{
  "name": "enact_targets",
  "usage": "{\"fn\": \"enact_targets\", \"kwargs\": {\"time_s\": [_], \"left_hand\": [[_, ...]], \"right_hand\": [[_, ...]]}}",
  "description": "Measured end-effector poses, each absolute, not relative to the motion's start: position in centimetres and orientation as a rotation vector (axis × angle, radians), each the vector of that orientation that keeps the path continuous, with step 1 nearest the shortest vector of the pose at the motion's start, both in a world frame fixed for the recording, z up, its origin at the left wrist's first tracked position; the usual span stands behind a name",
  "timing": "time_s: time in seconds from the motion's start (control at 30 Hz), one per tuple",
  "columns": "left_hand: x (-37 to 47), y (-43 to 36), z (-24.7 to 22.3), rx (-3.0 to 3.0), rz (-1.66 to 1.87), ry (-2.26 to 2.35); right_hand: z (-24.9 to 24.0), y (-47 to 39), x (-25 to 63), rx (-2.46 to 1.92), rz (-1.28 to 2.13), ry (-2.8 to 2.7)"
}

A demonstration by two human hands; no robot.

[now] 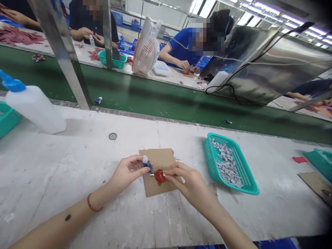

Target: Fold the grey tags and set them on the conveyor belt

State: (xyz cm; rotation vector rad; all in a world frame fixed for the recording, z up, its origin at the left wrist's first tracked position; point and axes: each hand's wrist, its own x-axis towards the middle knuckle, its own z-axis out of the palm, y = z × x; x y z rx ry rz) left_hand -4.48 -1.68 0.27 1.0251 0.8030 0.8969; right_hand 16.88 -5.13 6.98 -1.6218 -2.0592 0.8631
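My left hand (pixel 133 168) pinches a small dark-blue piece with a pale grey-white top (pixel 146 164) between thumb and fingers. Just to its right, my right hand (pixel 183 174) has its fingertips closed on a small, glossy red rounded piece (pixel 160 176). A thin pale tip on the red piece points left, close to the blue piece; whether the two touch I cannot tell. Both hands are above a square of brown cardboard (pixel 158 189) lying on the white worktable (pixel 124 214).
A green basket (pixel 249 180) of small grey-white pieces stands to the right. A white bottle with a blue cap (pixel 38 110) stands at left, a bottle cap (pixel 112 136) nearer the middle. Beyond the table edge runs a green belt (pixel 145 100); co-workers sit across it.
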Motion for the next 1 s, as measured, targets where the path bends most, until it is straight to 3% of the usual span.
{"fn": "enact_targets", "kwargs": {"time_s": [0.3,1.0], "left_hand": [[-4.4,-2.1,0.5,1.049,0.876,0.803],[-4.3,-2.4,0.3,1.142,0.875,0.844]], "right_hand": [[7.9,-4.4,16.5,-1.639,1.330,-1.428],[7.7,-3.6,12.7,-1.570,1.158,-1.734]]}}
